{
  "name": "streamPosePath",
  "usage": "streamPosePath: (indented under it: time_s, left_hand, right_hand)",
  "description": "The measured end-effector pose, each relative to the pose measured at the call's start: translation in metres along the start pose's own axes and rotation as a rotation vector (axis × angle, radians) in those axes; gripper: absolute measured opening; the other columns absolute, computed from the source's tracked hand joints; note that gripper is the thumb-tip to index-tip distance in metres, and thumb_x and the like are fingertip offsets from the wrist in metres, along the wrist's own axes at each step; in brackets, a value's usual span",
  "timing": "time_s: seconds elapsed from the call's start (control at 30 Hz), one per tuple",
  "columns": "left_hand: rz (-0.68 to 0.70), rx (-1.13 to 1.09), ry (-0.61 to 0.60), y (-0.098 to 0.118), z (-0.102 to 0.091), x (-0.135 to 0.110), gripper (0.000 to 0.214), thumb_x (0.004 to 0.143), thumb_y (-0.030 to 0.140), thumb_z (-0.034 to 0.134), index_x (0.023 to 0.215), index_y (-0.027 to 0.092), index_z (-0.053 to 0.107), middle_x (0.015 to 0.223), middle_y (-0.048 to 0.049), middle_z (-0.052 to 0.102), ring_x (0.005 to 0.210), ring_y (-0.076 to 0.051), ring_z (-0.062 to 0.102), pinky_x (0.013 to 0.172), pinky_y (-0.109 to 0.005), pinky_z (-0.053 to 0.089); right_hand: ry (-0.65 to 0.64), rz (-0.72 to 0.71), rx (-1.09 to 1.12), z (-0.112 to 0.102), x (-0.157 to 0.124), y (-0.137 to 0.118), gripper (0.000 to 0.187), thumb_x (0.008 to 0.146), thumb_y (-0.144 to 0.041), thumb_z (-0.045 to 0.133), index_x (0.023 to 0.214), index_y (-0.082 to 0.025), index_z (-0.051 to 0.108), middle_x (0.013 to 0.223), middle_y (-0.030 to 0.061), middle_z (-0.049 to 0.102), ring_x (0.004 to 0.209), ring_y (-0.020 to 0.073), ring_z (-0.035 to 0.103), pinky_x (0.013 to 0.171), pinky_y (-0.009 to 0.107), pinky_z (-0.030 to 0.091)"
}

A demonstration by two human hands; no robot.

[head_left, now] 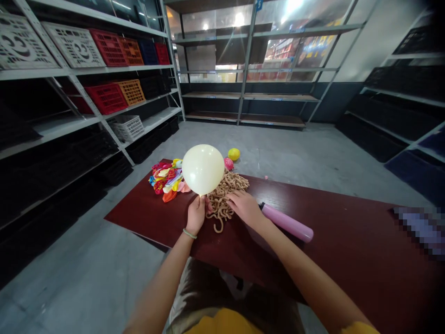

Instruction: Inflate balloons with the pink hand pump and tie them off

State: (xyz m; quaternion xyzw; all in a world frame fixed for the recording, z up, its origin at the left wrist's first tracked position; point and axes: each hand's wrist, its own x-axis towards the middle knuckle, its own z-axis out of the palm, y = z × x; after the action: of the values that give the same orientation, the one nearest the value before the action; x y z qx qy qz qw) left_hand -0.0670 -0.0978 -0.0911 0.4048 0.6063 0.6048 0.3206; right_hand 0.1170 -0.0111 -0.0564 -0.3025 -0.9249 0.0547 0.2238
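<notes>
A pale cream balloon [203, 169], blown up round, stands over the table with its neck pinched in my left hand [196, 215]. My right hand [245, 208] reaches onto a heap of tan, cord-like pieces [222, 195]; its fingertips rest at the heap's right side, and whether they grip a piece is hidden. One curled piece lies loose at the near edge of the heap. Left of the balloon is a pile of uninflated balloons [168, 178] in many colours. A pink hand pump [288, 222] with a black end lies beside my right forearm.
The dark red table [333, 232] stretches to the right, where a blurred flat thing [422, 229] lies. Beyond the far edge, a yellow balloon [234, 154] and a pink balloon [228, 163] sit on the grey floor. Metal shelves with crates [109, 48] line the left wall.
</notes>
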Motion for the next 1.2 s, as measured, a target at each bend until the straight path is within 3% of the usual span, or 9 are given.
streamPosePath:
  time_s: [0.1, 0.23, 0.37, 0.57, 0.7, 0.9, 1.0, 1.2]
  left_hand:
    - [-0.013, -0.005, 0.016, 0.001, 0.000, 0.000, 0.045, 0.094, 0.060, 0.042, 0.077, 0.019, 0.051, 0.057, 0.0003, 0.060, 0.046, -0.013, 0.055, 0.046, -0.024, 0.042]
    - [-0.035, -0.056, 0.011, 0.004, 0.001, -0.001, 0.045, 0.093, 0.062, 0.043, 0.077, 0.020, 0.050, 0.056, 0.0005, 0.060, 0.045, -0.013, 0.054, 0.046, -0.024, 0.042]
    - [-0.058, -0.088, -0.002, 0.003, 0.002, -0.001, 0.045, 0.092, 0.062, 0.043, 0.076, 0.020, 0.048, 0.056, 0.0005, 0.060, 0.045, -0.013, 0.054, 0.046, -0.025, 0.043]
    - [-0.043, -0.055, -0.065, 0.007, 0.002, -0.003, 0.042, 0.095, 0.058, 0.040, 0.077, 0.021, 0.047, 0.053, 0.0007, 0.059, 0.043, -0.013, 0.052, 0.046, -0.025, 0.042]
    - [-0.048, 0.087, -0.263, 0.034, -0.008, 0.000, 0.043, 0.095, 0.057, 0.040, 0.074, 0.021, 0.049, 0.052, 0.0001, 0.059, 0.044, -0.015, 0.054, 0.046, -0.026, 0.043]
    - [-0.122, 0.199, -0.702, 0.104, -0.018, 0.011, 0.037, 0.093, 0.050, 0.048, 0.071, 0.021, 0.052, 0.051, -0.0007, 0.058, 0.044, -0.017, 0.057, 0.043, -0.026, 0.042]
    - [-0.166, 0.191, -0.851, 0.129, -0.014, 0.010, 0.037, 0.093, 0.048, 0.051, 0.068, 0.021, 0.054, 0.047, -0.0012, 0.056, 0.040, -0.016, 0.055, 0.038, -0.024, 0.037]
    - [-0.199, 0.128, -0.932, 0.152, -0.008, -0.002, 0.037, 0.092, 0.043, 0.056, 0.063, 0.021, 0.053, 0.046, -0.0002, 0.050, 0.035, -0.012, 0.046, 0.035, -0.024, 0.034]
  right_hand:
    - [-0.002, 0.008, 0.040, 0.019, 0.013, -0.003, 0.016, 0.093, -0.018, 0.055, 0.096, -0.020, 0.070, 0.095, 0.0074, 0.070, 0.092, 0.0218, 0.063, 0.084, 0.034, 0.046]
    - [0.037, 0.065, 0.121, 0.018, 0.011, -0.003, 0.015, 0.093, -0.018, 0.053, 0.091, -0.020, 0.067, 0.093, 0.0071, 0.069, 0.089, 0.0216, 0.063, 0.081, 0.034, 0.046]
    - [0.060, 0.117, 0.245, -0.007, 0.005, -0.001, 0.011, 0.093, -0.021, 0.052, 0.096, -0.022, 0.063, 0.091, 0.0032, 0.069, 0.083, 0.0184, 0.064, 0.074, 0.029, 0.048]
    - [0.091, 0.119, 0.390, -0.069, 0.003, -0.009, 0.007, 0.093, -0.024, 0.053, 0.097, -0.023, 0.059, 0.091, 0.0004, 0.069, 0.082, 0.0153, 0.066, 0.075, 0.027, 0.050]
    - [0.093, 0.056, 0.453, -0.116, 0.003, -0.021, 0.008, 0.094, -0.030, 0.057, 0.098, -0.024, 0.061, 0.093, 0.0003, 0.069, 0.082, 0.0149, 0.064, 0.078, 0.028, 0.049]
    - [0.055, -0.061, 0.490, -0.169, 0.022, -0.044, 0.007, 0.093, -0.027, 0.058, 0.096, -0.023, 0.063, 0.094, 0.0002, 0.070, 0.083, 0.0149, 0.064, 0.075, 0.028, 0.048]
    - [0.026, -0.096, 0.493, -0.175, 0.036, -0.051, 0.007, 0.092, -0.023, 0.056, 0.094, -0.023, 0.062, 0.094, -0.0008, 0.070, 0.085, 0.0144, 0.064, 0.079, 0.029, 0.047]
    - [-0.080, -0.117, 0.476, -0.162, 0.047, -0.046, 0.009, 0.092, -0.024, 0.054, 0.096, -0.024, 0.062, 0.097, -0.0024, 0.069, 0.084, 0.0132, 0.063, 0.077, 0.027, 0.045]
